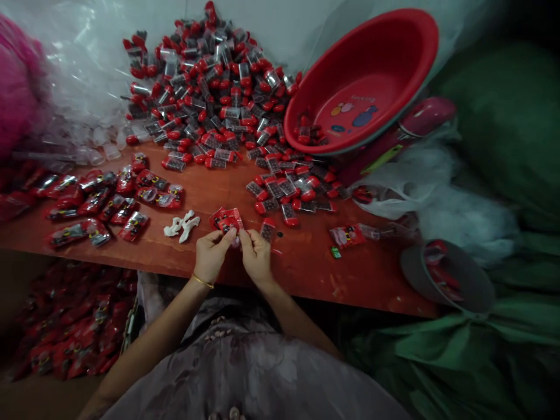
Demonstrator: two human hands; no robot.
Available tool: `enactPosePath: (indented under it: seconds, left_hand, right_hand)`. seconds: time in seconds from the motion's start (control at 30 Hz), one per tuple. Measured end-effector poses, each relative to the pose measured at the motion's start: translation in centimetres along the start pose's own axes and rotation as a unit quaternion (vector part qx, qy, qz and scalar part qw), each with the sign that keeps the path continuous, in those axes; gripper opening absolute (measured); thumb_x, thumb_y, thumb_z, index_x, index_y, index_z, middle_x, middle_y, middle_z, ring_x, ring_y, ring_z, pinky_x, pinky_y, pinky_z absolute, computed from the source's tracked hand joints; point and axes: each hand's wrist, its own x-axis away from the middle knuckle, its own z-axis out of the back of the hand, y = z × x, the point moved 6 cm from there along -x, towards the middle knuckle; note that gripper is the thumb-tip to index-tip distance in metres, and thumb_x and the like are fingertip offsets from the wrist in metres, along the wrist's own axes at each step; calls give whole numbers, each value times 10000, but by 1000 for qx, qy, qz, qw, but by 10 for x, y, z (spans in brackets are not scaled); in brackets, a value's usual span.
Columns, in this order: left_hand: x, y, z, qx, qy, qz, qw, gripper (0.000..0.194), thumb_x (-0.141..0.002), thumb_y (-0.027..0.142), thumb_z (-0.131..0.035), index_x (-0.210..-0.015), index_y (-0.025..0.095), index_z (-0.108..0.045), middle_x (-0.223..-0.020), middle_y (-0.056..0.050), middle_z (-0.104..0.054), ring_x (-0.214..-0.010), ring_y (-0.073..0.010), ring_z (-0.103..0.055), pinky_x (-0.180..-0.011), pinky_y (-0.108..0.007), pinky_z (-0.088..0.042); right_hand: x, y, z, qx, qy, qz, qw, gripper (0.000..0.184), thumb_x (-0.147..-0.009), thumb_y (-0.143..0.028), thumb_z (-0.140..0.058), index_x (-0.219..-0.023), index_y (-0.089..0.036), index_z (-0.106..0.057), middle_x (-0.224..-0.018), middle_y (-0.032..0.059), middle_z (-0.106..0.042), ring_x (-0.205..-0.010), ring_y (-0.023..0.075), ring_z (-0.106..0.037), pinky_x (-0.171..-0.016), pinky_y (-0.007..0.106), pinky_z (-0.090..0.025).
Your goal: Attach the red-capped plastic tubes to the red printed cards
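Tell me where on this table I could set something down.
Bare tabletop: between the red packets and the red-capped tubes; along the near edge, between your right hand and the grey bin. The far side is crowded with tubes.

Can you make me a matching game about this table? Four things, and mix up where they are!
1. Big basin
2. Bracelet
3. Red packet
4. Twisty piece

A. White, lying on the table
B. Held by left hand and right hand
C. Gold, worn on an arm
D. Tilted, right of the big pile

Pairs: 1-D, 2-C, 3-B, 4-A
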Motion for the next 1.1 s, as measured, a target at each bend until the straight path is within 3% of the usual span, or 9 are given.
enactPosePath:
  seconds: [0.2, 0.4, 0.53, 0.6, 0.67, 0.8, 0.9, 1.0, 1.1]
  left_hand:
    - [5, -6, 0, 72, -13, 146, 987, 399, -385, 397, -855, -582, 114, -652, -541, 19, -616, -510, -62, -520, -572, -198, -460]
    - [7, -7, -8, 81, -5, 173, 982, 440, -380, 407, -856, -638, 110, -658, -564, 8, -630, -529, -75, -553, -591, -216, -486]
    - [5, -6, -11, 73, -15, 149, 986, 436, -389, 411, -852, -642, 109, -665, -611, -5, -654, -562, -88, -579, -605, -217, -487]
    - [2, -5, -6, 71, 10, 134, 988, 431, -378, 418, -852, -606, 111, -653, -584, 4, -641, -535, -79, -563, -581, -207, -474]
    - [-1, -5, 0, 72, 43, 129, 988, 447, -357, 424, -854, -613, 115, -656, -572, 12, -635, -512, -74, -551, -547, -199, -456]
    - [-3, -7, 2, 87, 70, 135, 984, 451, -315, 417, -861, -553, 121, -617, -528, 30, -607, -481, -62, -529, -501, -181, -425]
    - [-2, -9, -4, 112, 64, 152, 980, 452, -306, 394, -868, -538, 124, -588, -518, 43, -596, -471, -51, -522, -514, -178, -436]
    - [-1, -11, -5, 118, 67, 177, 975, 464, -319, 390, -868, -572, 127, -583, -576, 26, -631, -517, -73, -570, -564, -200, -463]
    - [-1, -14, -2, 125, 56, 211, 968, 454, -377, 392, -863, -631, 136, -587, -676, -8, -678, -597, -106, -620, -622, -235, -481]
  right_hand:
    - [1, 0, -1, 16, -50, 31, 998, 267, -891, -316, -422, -674, -191, -514, -609, -24, -515, -555, 103, -459, -539, 221, -354]
    - [-4, 0, 7, 79, -53, 54, 994, 309, -909, -320, -383, -628, -208, -449, -563, -32, -493, -537, 104, -460, -536, 222, -346]
    - [-4, 0, 12, 119, -68, 71, 988, 273, -917, -310, -361, -740, -201, -538, -683, 12, -610, -644, 132, -555, -623, 234, -412]
    - [-6, 2, 20, 164, -63, 60, 983, 296, -931, -316, -319, -843, -192, -573, -797, 46, -658, -742, 152, -600, -694, 253, -431]
    - [-10, 8, 32, 258, -41, 13, 965, 325, -932, -363, -316, -929, -175, -581, -872, 79, -672, -813, 185, -619, -741, 288, -427]
    - [-16, 27, 55, 453, -7, -121, 883, 508, -825, -559, -486, -1046, -107, -551, -922, 153, -665, -848, 274, -626, -727, 352, -410]
    - [-17, 35, 62, 497, -2, -142, 856, 522, -800, -573, -518, -1028, -105, -561, -967, 179, -652, -900, 301, -611, -734, 369, -401]
    - [-15, 39, 62, 495, -17, -105, 862, 366, -806, -458, -552, -976, -135, -573, -970, 153, -646, -922, 288, -587, -749, 366, -397]
    - [-9, 42, 64, 455, -19, -58, 888, 242, -791, -337, -560, -947, -152, -564, -962, 129, -642, -920, 270, -572, -775, 376, -400]
